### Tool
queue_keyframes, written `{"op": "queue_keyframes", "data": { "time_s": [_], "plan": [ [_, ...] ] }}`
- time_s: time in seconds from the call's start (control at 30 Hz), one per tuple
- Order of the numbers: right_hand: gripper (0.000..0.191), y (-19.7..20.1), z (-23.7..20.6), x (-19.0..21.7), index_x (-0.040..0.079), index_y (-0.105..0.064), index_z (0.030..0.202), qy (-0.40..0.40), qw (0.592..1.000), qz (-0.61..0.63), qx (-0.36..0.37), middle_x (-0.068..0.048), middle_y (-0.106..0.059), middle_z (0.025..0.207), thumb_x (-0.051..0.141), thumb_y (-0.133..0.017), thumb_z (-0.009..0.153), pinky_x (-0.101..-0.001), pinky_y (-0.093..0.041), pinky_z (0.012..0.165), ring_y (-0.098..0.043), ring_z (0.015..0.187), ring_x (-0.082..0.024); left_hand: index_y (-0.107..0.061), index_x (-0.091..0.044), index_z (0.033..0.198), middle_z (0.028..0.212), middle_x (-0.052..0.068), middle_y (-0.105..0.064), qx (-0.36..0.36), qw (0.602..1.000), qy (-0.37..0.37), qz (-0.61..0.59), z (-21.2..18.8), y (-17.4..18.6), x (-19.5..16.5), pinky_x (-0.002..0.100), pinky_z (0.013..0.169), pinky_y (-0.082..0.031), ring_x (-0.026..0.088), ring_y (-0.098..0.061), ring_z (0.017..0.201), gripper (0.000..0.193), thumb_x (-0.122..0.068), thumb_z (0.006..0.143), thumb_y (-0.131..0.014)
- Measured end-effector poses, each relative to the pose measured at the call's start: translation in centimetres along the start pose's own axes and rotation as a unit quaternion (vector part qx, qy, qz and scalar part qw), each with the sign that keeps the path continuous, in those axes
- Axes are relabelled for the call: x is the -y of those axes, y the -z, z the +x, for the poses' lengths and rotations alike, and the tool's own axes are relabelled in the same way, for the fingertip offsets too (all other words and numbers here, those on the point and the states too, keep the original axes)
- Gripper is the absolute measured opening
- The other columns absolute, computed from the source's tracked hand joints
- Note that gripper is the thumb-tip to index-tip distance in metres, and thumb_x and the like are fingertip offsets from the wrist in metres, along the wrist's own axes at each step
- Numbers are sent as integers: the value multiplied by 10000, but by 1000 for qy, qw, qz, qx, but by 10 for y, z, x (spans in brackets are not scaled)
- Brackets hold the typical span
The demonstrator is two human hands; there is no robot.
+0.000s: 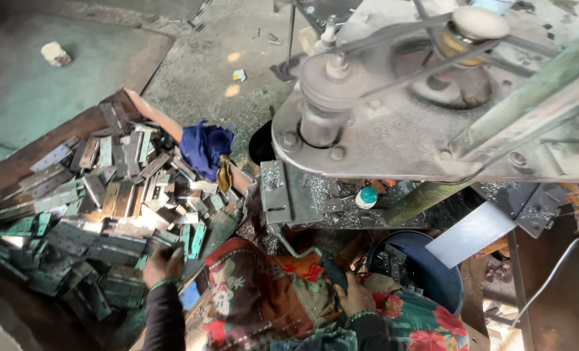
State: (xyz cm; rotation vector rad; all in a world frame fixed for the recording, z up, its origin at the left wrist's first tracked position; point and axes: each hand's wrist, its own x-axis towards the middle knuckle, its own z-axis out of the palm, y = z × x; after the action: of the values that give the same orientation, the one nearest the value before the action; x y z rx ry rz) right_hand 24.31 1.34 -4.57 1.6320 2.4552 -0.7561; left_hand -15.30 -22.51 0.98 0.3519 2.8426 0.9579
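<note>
The left hand reaches into the near edge of a big heap of metal hinges, its fingers curled down among the flat leaves at the heap's lower right; whether they have closed on one hinge or only rest on the pile I cannot tell, since the knuckles hide the fingertips. The right hand sits low by the lap, right of the heap, closed around a dark hinge that stands up from the fist toward the drill press, probably held ready for the machine's table. The heap lies in a shallow rusty sheet-metal tray tilted toward the person, which likely keeps the pieces sliding within arm's reach. A crumpled blue cloth lies on the heap's far right corner, just beside the tray's rim. Right of the heap, the drill press fills the upper view: a grey head with belt pulleys on top, and below it a work table strewn with bright metal shavings, where a small bottle with a teal cap rests. A dark blue bucket under the table holds more hinges. The floor is rough concrete with grit and scraps; the person's lap is covered in patterned floral cloth.
</note>
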Motion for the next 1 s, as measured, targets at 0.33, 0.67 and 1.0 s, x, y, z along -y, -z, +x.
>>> {"op": "queue_keyframes", "data": {
  "time_s": [0.33, 0.67, 1.0],
  "plan": [
    [681, 6, -5, 11, 226, -446, 1487, -14, 1000, -2, -21, -192, -728, 1153, 530, -659, 916, -546, -550, 879, -695, 1045, -412, -755, -126, 1062, 937, 130, -781, -12, 950, -223, -218, -47, -138, -153, 447, 715, -582, 332, -742, 826, 336, -322, 815, -871],
    [837, 15, -2, 18, 204, -276, 1589, -9, 997, -60, 43, -164, -670, 1283, 612, -615, 942, -579, -589, 848, -688, 1021, -411, -641, -134, 1190, 1201, 102, -598, 8, 952, -303, 35, -76, -190, -211, 482, 866, -561, 338, -588, 1104, 409, -176, 806, -774],
    [763, 6, -5, 12, 196, -423, 1514, 24, 998, -21, -48, -209, -718, 1151, 576, -659, 895, -575, -554, 870, -684, 1025, -438, -605, -120, 1289, 1274, 106, -555, 69, 935, -337, 92, -85, -153, -219, 489, 934, -512, 331, -515, 1179, 655, -239, 690, -842]
  ]
}}
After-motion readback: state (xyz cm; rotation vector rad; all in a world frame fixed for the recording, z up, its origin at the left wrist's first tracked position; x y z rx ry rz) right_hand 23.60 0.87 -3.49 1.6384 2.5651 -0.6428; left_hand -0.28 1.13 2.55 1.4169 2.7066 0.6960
